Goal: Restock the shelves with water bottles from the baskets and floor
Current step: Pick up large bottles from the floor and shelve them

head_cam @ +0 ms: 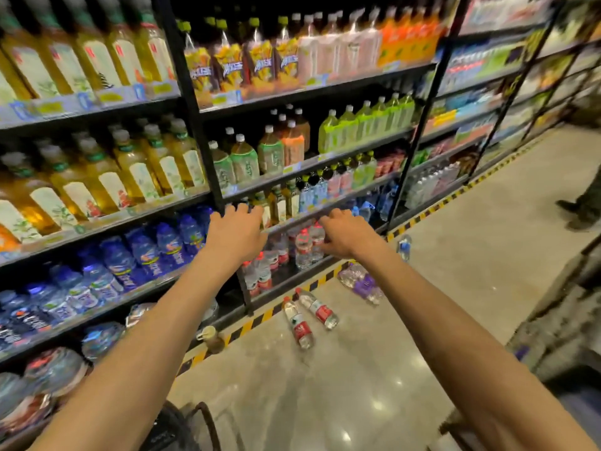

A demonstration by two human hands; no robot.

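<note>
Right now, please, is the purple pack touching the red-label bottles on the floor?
Apart: the head view shows bare floor between purple pack and red-label bottles.

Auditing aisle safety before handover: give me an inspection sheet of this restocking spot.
Surface: bottom shelf partly filled; glossy floor.
Job's things: upright water bottles on the bottom shelf; two red-label bottles lying on the floor.
Clutter: purple-wrapped pack, blue-labelled bottle and small brown bottle on the floor.
Hands: left hand at a shelf edge; right hand at the upright water bottles; grips unclear.
Cables: nothing seen.
Surroundings: stocked drink shelves; another person's legs down the aisle.
</note>
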